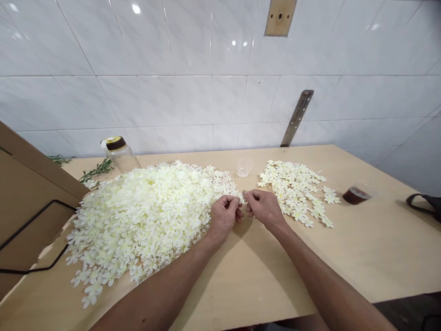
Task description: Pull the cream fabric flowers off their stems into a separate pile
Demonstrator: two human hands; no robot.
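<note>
My left hand [223,215] and my right hand [264,207] meet above the table, thumb and fingers of each pinched together, the tips almost touching. Between them shows a small pale artificial flower [242,198], mostly hidden by the fingers. Close beside my left hand rises a large heap of cream-white artificial flowers [148,207]. A smaller, flatter spread of the same flowers [292,188] lies just beyond and right of my right hand. A small clear plastic cup [244,168] stands behind my hands.
A clear bottle [120,156] with a brown and yellow lid stands behind the heap, near green plastic sprigs [98,170]. At left is a cardboard box [31,197] with a black metal frame [37,225]. A cup of dark liquid [357,194] and a black strap [425,202] lie right. Tiled wall behind.
</note>
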